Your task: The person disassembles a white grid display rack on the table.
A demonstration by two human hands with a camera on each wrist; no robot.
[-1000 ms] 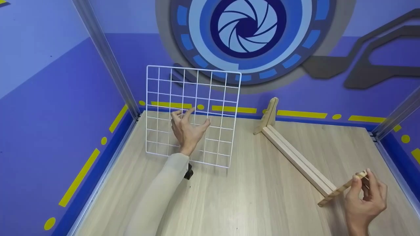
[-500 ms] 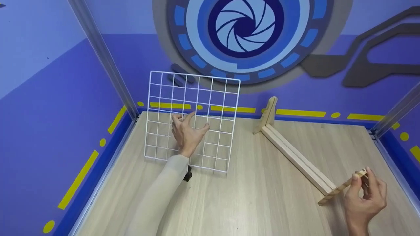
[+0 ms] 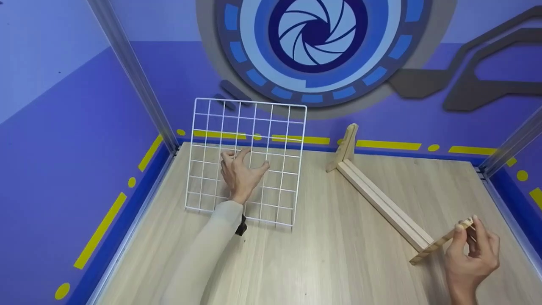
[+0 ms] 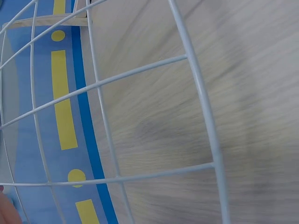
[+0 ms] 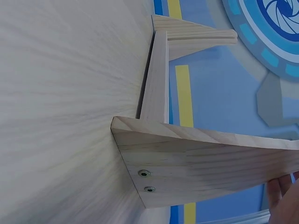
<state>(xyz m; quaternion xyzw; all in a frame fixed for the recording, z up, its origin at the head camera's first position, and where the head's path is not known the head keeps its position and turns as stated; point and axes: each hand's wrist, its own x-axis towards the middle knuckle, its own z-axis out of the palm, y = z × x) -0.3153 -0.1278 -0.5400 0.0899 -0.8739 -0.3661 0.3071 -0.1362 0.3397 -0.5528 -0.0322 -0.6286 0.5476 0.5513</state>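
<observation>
Since I only get this over the remote feed, nearest first: right hand (image 3: 472, 258) pinches the raised tip of the near end board (image 3: 436, 248) between thumb and fingers. Two bolts (image 5: 144, 173) show low on that board's outer face. My read: a light, straight pinch is best, as any sideways pull at the tip could swing the grooved rail (image 3: 383, 204) too. That rail runs from the near right toward the far middle, low along the table (image 3: 334, 237).

Near left, pale sleeve (image 3: 203, 254) leads up to the left hand (image 3: 241, 173). Fingers bent, thumb spread; I judge it's grasping the white wire grid (image 3: 253, 135), though I can't tell which wires take the load. Grid sits left of the rail, apart from it, tilted, lower edge close to the table; contact unclear to me. To do this well I'd want the hold near the grid's middle for balance, wrist steady, lower edge level and the lean settled before any loosening. One hand on it, so twisting looks the main risk; fingertips should clear the wires without snagging.

Farthest, the far end board (image 3: 349, 146) rises before the back wall (image 3: 169, 76); can't tell if they touch. I'd watch that gap for knocks.
</observation>
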